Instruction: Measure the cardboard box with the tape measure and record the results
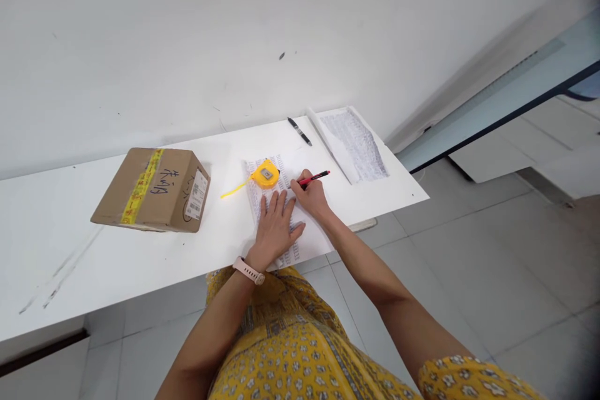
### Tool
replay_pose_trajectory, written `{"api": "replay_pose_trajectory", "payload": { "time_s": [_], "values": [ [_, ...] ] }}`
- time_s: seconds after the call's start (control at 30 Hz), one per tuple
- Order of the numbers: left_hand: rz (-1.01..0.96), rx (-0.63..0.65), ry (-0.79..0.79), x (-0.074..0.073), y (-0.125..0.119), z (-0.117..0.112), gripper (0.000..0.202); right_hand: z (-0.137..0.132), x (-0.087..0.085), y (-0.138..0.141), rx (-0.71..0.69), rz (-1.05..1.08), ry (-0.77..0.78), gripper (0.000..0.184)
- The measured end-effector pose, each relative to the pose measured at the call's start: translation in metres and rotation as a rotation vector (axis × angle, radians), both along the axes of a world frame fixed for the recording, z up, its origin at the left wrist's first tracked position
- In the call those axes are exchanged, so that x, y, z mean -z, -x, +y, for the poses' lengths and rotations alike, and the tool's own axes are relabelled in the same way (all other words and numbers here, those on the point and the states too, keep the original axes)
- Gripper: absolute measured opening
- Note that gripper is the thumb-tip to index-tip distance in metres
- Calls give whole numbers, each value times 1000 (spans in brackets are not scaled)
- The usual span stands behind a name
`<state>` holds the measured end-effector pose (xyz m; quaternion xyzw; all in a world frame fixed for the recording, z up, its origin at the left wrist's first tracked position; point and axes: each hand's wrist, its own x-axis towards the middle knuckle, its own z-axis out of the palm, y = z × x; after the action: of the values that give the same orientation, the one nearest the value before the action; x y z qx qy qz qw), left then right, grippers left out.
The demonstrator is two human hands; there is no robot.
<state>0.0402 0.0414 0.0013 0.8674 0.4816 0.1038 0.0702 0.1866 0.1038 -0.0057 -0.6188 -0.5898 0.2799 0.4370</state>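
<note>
A printed sheet of paper (300, 250) lies on the white table (70, 262) in front of me. My left hand (275, 225) rests flat on it with fingers stretched out, a pink watch on the wrist. My right hand (310, 195) is closed around a red pen (315, 179) whose tip touches the sheet. A yellow tape measure (265, 174) sits on the sheet's far end, just beyond my left fingers, with a short length of tape pulled out to the left.
A taped cardboard box (154, 190) with handwriting and a label lies left of the sheet. A black pen (299, 131) and a folded printed sheet (354, 144) lie at the table's far right. A white wall stands behind; tiled floor lies to the right.
</note>
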Motion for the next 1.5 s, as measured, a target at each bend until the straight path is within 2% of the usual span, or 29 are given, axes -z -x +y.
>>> {"api": "replay_pose_trajectory", "payload": {
  "time_s": [1.5],
  "values": [
    [14,-4,-7,0,1,-1,62,3,5,1,5,41,-23,21]
  ]
}}
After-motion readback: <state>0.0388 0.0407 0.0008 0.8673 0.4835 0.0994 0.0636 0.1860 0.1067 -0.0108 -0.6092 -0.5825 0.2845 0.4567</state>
